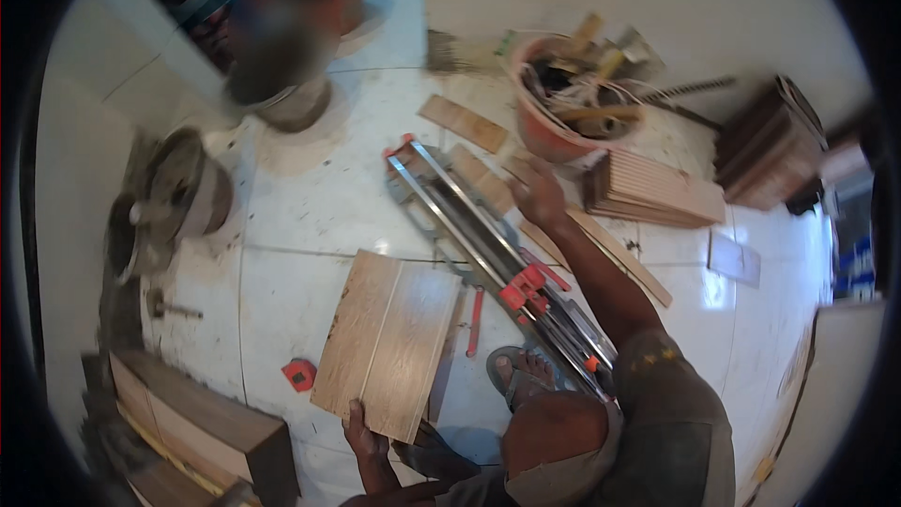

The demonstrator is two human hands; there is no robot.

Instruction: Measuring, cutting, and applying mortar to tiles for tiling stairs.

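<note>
My left hand (364,430) grips the lower edge of a wood-look floor tile (375,343), its thumb on the face. The tile is tilted, with a pale line running along it. My right arm stretches forward over a manual tile cutter (469,225), which has chrome rails and red fittings. Just past its rails is my right hand (537,190), close to a cut tile strip (481,176); its fingers are blurred, and I cannot make out whether they hold the strip. Another cut piece (464,123) lies farther off on the floor.
A pink bucket (554,136) full of tools stands beyond my right hand, beside stacked tiles (652,190). Mortar-stained buckets (202,192) stand at left. A red tape measure (299,375) lies near the held tile, and boxes (202,413) sit at lower left.
</note>
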